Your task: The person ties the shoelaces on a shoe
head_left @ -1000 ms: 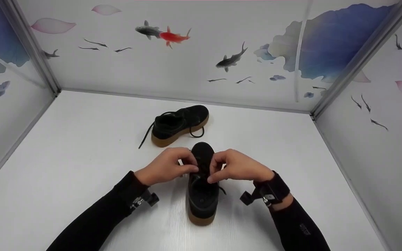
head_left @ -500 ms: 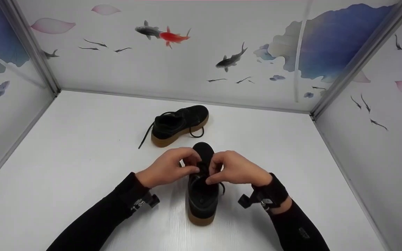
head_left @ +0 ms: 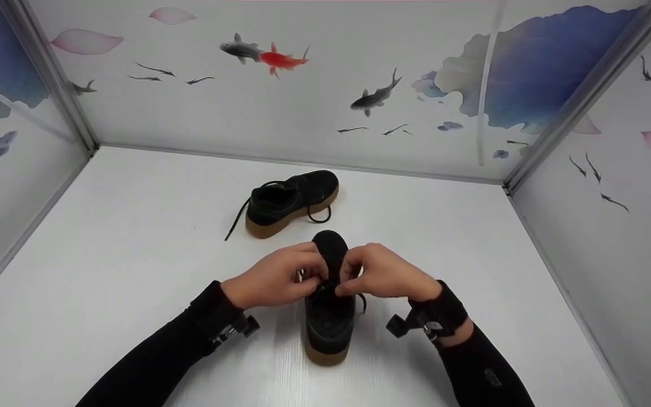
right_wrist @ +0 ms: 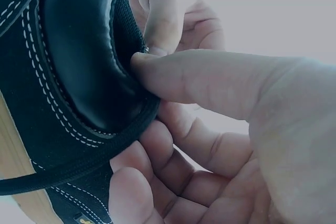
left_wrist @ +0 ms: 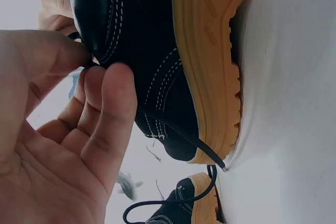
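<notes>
A black shoe (head_left: pixel 328 330) with a tan gum sole stands upright on the table, its toe pointing away from me. Both of my hands meet over its lacing. My left hand (head_left: pixel 280 275) pinches a dark lace between thumb and forefinger; the left wrist view shows this at the edge of the shoe's opening. From the other side, my right hand (head_left: pixel 387 272) pinches the black shoelace (right_wrist: pixel 68 171) close to the padded collar. A lace end (left_wrist: pixel 195 142) hangs loose down the shoe's side. The fingers hide most of the lacing.
Behind lies the matching black shoe (head_left: pixel 297 203), toe to the right, its laces (head_left: pixel 237 220) trailing on the white table (head_left: pixel 150 237). White panels (head_left: pixel 314 113) painted with fish and petals enclose the table at the back and both sides.
My left hand has turned and shifted slightly right and down, its fingers drawing closer together over the lacing. The right hand has barely moved. Both shoes stay in place.
</notes>
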A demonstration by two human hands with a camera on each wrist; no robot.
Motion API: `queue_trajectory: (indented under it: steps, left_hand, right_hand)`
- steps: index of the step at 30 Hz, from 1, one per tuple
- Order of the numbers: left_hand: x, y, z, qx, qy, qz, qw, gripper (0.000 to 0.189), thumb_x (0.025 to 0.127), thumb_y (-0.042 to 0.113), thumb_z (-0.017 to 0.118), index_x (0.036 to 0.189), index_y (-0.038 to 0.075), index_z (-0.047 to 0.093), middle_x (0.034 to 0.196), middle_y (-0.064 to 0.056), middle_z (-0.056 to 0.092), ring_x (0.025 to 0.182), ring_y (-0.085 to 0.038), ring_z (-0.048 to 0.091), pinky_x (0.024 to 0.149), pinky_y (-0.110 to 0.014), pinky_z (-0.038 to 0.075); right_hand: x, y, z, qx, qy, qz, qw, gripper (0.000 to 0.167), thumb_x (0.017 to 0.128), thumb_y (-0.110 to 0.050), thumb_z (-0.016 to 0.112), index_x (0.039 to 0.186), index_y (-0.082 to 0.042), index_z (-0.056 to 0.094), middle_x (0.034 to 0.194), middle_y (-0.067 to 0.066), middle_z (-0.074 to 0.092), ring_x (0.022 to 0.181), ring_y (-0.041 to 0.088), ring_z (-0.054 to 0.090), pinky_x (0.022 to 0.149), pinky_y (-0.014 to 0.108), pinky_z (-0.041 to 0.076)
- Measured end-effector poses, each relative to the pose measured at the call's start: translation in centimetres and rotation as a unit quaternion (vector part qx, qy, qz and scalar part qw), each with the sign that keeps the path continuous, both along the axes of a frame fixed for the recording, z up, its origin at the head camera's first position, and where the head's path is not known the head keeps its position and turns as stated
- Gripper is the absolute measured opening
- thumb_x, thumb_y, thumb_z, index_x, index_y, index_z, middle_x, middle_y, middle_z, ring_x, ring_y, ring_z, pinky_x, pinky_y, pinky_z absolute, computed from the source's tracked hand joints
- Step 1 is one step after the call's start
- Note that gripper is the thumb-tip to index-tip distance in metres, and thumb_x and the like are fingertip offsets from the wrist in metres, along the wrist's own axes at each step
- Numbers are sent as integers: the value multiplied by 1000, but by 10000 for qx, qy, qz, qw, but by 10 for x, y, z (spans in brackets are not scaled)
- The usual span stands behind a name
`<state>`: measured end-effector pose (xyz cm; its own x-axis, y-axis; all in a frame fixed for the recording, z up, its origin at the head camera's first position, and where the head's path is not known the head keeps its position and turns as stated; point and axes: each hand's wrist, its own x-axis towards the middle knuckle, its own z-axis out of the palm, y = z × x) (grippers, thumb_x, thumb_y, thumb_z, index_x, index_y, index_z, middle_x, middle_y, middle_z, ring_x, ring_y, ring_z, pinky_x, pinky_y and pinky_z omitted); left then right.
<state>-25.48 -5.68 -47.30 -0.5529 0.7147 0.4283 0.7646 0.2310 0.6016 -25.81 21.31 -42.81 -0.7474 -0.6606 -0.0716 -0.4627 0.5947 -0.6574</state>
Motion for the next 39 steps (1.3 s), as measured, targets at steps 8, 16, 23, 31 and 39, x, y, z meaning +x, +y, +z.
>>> queue_trajectory:
  steps: [8,16,23,31,39]
  left_hand:
    - [0,-1,0,-39,1,-121,9999,8,103,11,79,101,17,74,101,0,62,90,-12,64,78,-27,57]
    - [2,1,3,-159,330,86,9993,11,104,19,82,97,16,73,96,0,61,89,-13,63,77,-28,54]
    - [2,0,3,-131,333,83,9993,11,103,16,82,97,16,73,95,-1,62,88,-13,63,77,-28,54]
    - [2,0,3,-137,366,91,9992,10,103,17,82,98,16,73,96,0,63,88,-13,64,77,-29,54]
    - [4,-1,6,-294,352,251,9986,10,103,19,83,98,18,74,95,1,63,83,-10,63,72,-26,52]
  right_hand:
    - [-1,3,2,23,78,97,9999,19,93,-24,91,82,-23,75,82,-14,69,77,11,61,66,28,49]
    - [-1,8,7,111,-171,119,9997,17,93,-21,89,82,-24,77,79,-13,69,72,10,58,63,27,45]
    - [-2,15,10,299,-447,144,9985,8,93,-15,88,92,-20,82,79,-11,71,71,7,58,65,27,47]
    - [1,21,15,543,-577,-1,9969,12,94,-5,80,100,-15,83,71,-5,73,64,14,63,58,27,43]
    - [3,16,13,486,-285,-386,9977,14,99,-8,77,98,-22,80,66,-1,74,58,22,74,64,30,56]
